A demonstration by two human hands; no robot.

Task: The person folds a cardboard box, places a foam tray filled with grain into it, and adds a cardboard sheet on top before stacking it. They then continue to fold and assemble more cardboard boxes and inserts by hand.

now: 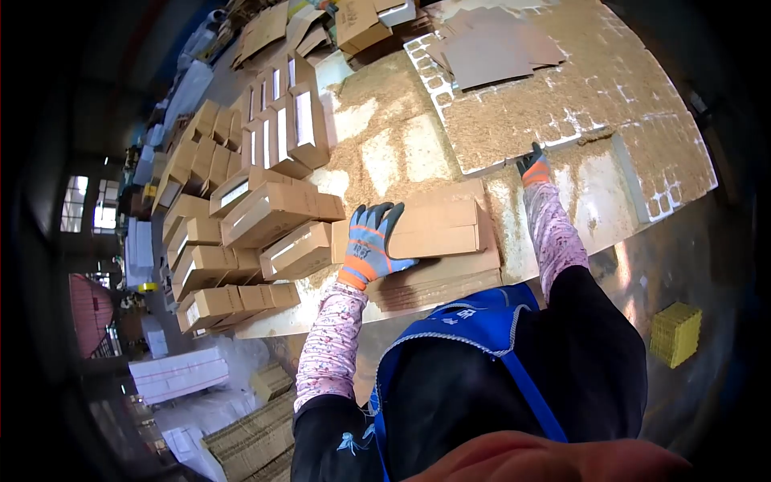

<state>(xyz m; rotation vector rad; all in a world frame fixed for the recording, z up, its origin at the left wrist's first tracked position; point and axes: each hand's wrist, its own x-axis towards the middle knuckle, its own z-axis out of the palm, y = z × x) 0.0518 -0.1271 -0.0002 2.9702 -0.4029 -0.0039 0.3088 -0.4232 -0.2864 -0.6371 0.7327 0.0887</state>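
My left hand (371, 245), in a grey-blue and orange glove with dark fingertips, spans a closed brown cardboard box (440, 226). Its fingers lie over the far side and its thumb runs along the near side. Beneath the box is a stack of flat cardboard (438, 283) at the table's near edge. My right hand (533, 165), gloved alike, is at the near edge of a white block with cells (502, 132), covered in brown granules. One dark finger is stretched out there; the other fingers are partly hidden, and I see nothing held.
Several cardboard boxes (277, 213) with white contents stand in rows at the left. Grey-brown cardboard sheets (490, 52) lie on the block. Brown granules (377, 92) are scattered over the table. A yellow block (675, 333) sits on the floor at right.
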